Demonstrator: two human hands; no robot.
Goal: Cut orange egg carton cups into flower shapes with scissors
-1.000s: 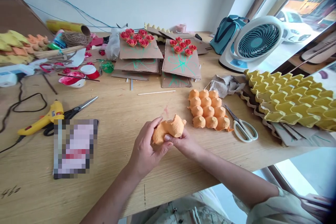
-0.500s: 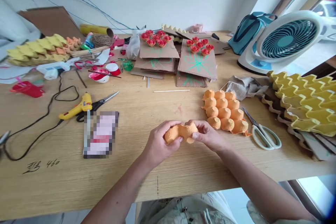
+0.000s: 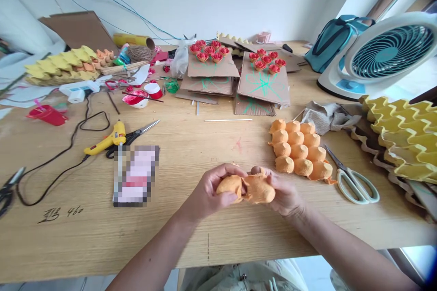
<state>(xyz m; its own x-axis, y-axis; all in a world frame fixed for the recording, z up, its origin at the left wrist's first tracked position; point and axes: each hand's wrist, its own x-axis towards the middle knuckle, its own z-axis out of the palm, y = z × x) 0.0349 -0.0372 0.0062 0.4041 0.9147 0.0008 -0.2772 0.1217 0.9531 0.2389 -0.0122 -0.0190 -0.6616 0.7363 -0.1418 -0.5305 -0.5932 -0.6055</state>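
Note:
My left hand grips the left cup of an orange egg carton piece, thumb in front and fingers behind. My right hand holds the right end of this piece, its fingers partly hidden behind. Between the two cups a ragged gap shows; I cannot tell whether they are still joined. Just beyond my right hand lies a larger orange egg carton section, cups upward. Beside it are scissors with pale green handles.
A yellow glue gun, black-handled scissors and a pixelated rectangular item lie on the left. Red paper flowers stand on cardboard at the back. Yellow egg trays and a fan are on the right.
The egg carton piece has been turned and pulled, and a torn gap has opened between its cups. My right hand has shifted right and down. The view has swung slightly left.

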